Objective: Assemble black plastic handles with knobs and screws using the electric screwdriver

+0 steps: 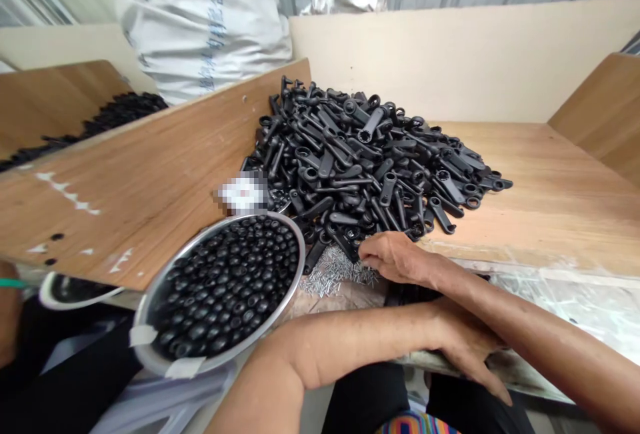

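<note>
My right hand (pixel 395 257) reaches in from the right, its fingertips bunched together on a small heap of thin metal pins (pixel 335 273). What the fingertips pinch is hidden. My left hand (pixel 465 344) lies under the right forearm at the table's front edge, with its fingers loosely stretched down over the edge and nothing in them. Just behind the right hand is a big pile of black plastic handles with ring ends (pixel 370 161). To the left of the pins stands a metal bowl (pixel 150 347) full of small black round caps (pixel 225 287).
A slanted wooden divider (pixel 150 174) separates this bay from another with more black parts (pixel 115 114). Another person's hand (pixel 7 314) and a second bowl (pixel 75 291) are at far left. A white sack (pixel 200 14) stands behind. Clear plastic sheet (pixel 575 294) covers the right front edge.
</note>
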Demonstrator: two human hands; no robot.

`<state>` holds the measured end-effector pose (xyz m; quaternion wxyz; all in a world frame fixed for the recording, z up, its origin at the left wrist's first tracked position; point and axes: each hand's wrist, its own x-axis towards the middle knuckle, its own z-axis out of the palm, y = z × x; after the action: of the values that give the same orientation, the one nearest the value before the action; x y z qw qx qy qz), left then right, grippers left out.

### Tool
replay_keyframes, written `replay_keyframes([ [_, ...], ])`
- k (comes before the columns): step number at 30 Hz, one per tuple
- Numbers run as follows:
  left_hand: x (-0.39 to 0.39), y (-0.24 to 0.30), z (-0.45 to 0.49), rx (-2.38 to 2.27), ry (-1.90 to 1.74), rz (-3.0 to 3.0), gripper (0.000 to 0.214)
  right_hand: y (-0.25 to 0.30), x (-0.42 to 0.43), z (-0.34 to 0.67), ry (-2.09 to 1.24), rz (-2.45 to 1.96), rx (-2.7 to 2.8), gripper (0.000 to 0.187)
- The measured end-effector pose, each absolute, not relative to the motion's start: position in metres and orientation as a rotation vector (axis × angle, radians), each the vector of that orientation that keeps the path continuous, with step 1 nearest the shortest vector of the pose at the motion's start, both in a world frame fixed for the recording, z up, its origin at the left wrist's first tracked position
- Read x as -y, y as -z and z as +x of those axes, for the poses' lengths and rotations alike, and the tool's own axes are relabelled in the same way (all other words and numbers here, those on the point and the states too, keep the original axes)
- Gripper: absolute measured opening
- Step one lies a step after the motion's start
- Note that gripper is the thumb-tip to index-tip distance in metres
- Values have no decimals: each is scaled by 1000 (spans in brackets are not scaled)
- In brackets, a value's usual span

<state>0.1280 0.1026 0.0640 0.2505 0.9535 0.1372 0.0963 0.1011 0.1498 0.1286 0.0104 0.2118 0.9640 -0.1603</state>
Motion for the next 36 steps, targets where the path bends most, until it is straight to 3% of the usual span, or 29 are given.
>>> replay_keyframes([
  [5,-103,-71,124,-487,-286,2655,80,-149,-163,169,919,822,-3218,15],
  [9,-101,-66,123,-567,-324,2648,83,-139,-164,250,1124,1491,-3147,16],
  [12,-99,-62,124,-592,-343,2617,86,-117,-160,293,1200,1758,-2959,17],
  [21,-103,-67,125,-572,-291,2600,85,-95,-155,307,1256,1705,-2896,24],
  [25,-99,-71,125,-602,-283,2654,88,-93,-160,319,1012,1681,-2989,26],
  [30,-96,-76,127,-552,-264,2771,87,-73,-177,336,265,1645,-3029,26],
  [36,-99,-71,126,-557,-209,2827,84,-68,-205,321,-69,1512,-2785,29],
])
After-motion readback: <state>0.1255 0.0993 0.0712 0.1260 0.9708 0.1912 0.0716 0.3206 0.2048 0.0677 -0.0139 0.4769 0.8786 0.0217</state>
